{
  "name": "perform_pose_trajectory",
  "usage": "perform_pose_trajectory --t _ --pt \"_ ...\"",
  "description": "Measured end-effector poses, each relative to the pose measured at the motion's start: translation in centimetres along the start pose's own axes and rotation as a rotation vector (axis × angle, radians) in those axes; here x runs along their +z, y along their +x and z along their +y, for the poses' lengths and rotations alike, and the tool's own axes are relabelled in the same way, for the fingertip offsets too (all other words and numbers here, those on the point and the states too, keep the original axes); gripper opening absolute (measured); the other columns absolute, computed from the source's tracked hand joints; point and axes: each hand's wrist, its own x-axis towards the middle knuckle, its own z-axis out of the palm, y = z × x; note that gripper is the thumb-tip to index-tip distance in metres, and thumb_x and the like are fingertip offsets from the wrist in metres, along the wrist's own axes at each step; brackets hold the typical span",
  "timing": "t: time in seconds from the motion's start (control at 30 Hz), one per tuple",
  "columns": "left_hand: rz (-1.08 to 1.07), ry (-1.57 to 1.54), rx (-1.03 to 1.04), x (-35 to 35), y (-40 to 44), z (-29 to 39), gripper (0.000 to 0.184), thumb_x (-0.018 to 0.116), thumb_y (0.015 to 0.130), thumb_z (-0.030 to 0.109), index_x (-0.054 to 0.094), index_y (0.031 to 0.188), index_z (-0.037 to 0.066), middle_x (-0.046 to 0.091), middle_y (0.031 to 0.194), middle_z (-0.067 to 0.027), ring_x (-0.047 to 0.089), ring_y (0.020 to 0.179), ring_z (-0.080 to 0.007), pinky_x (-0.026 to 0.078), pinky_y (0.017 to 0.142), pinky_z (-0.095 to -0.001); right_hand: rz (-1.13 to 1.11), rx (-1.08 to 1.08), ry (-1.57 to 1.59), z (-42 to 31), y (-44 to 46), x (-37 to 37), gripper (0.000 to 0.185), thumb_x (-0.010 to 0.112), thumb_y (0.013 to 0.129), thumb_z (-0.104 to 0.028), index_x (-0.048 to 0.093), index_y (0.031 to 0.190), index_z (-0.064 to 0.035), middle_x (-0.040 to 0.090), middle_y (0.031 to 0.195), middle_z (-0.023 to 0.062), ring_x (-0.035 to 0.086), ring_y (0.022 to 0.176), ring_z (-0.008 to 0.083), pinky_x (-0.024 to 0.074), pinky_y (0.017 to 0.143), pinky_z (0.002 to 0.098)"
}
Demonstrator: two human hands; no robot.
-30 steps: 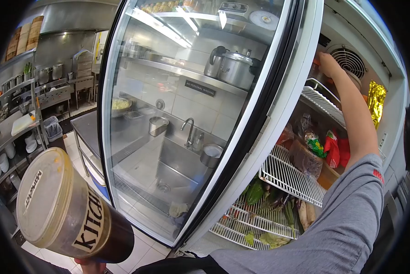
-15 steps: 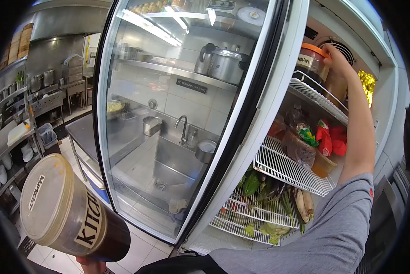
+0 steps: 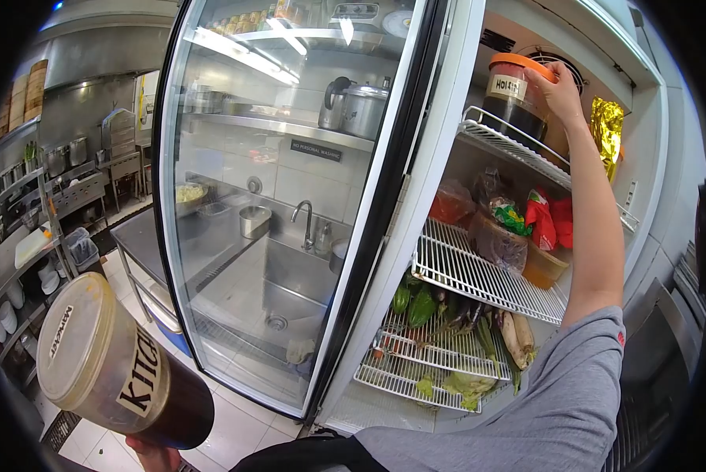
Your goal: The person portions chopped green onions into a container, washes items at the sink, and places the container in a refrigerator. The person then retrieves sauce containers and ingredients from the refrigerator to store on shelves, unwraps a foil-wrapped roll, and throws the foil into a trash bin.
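My left hand point(image 3: 155, 455) holds a large clear jar point(image 3: 136, 370) from below at the lower left. The jar lies tilted, with dark contents, a lid marked "Market" and a "KITCH..." label. My right hand point(image 3: 556, 88) is raised to the fridge's top shelf point(image 3: 518, 147), its fingers closed on the orange lid of a jar point(image 3: 514, 101) labelled "Hoisin". That jar has dark contents and stands behind the shelf's wire rail. Behind it is a brownish container, partly hidden by my wrist.
The open glass fridge door point(image 3: 266, 197) fills the middle, with a sink point(image 3: 298, 271) seen through it. Lower shelves hold bagged items, a tub point(image 3: 543, 267) and vegetables point(image 3: 422, 307). Gold foil point(image 3: 607, 138) hangs at the right. Racks point(image 3: 22, 244) stand at the far left.
The view has shifted, and the fridge interior appears further left. The Hoisin jar, mostly hidden earlier, now shows under my right hand. My left hand still holds its jar.
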Motion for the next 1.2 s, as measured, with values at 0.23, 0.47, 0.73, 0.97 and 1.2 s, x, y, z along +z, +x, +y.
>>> perform_pose_trajectory --t 0.23,0.47,0.73,0.97,1.2 --pt "-0.079 0.034 0.021 0.1 -1.3 1.2 0.096 0.054 0.080 0.073 0.022 0.152 0.020 0.030 0.154 -0.0081 0.029 0.141 -0.0312 0.028 0.115 -0.0506 0.200 -0.059 -0.113 0.0 0.4 -1.5 0.060 0.078 0.075 -0.052 0.059 0.103 -0.0024 0.064 0.091 0.0092 0.059 0.083 0.0196 0.0471 0.080 0.0322" --pt "0.008 0.102 0.012 2.4 -2.2 3.3 0.095 0.059 0.076 0.073 0.028 0.150 0.022 0.034 0.152 -0.0060 0.034 0.138 -0.0290 0.033 0.112 -0.0498 0.195 -0.219 0.160 -4.2 5.6 -5.8 0.044 0.075 0.084 -0.042 0.059 0.098 -0.0028 0.058 0.089 -0.0003 0.054 0.083 0.0105 0.0447 0.081 0.0248" --pt "0.274 0.202 0.126 2.8 -2.1 4.7 0.101 0.066 0.072 0.072 0.038 0.145 0.008 0.047 0.143 -0.0105 0.046 0.130 -0.0276 0.040 0.108 -0.0468 0.225 -0.360 0.678 -20.7 3.0 4.4 0.043 0.075 0.085 -0.038 0.058 0.100 -0.0026 0.057 0.090 -0.0001 0.054 0.084 0.0107 0.0448 0.083 0.0253" --pt "0.404 0.237 0.234 -3.7 0.1 9.4 0.104 0.069 0.068 0.072 0.041 0.141 0.004 0.051 0.139 -0.0104 0.051 0.126 -0.0259 0.042 0.107 -0.0442 0.178 -0.368 1.123 -40.6 -2.5 15.9 0.041 0.075 0.085 -0.036 0.057 0.101 -0.0023 0.057 0.091 0.0001 0.054 0.085 0.0108 0.0448 0.084 0.0256" --pt "0.509 0.343 0.299 -14.8 5.4 17.0 0.112 0.075 0.062 0.070 0.038 0.142 0.001 0.051 0.139 -0.0103 0.050 0.126 -0.0239 0.042 0.107 -0.0425 0.108 -0.337 1.513 -64.6 -6.5 25.4 0.040 0.075 0.085 -0.033 0.057 0.102 -0.0021 0.056 0.092 0.0002 0.054 0.085 0.0110 0.0449 0.085 0.0260"
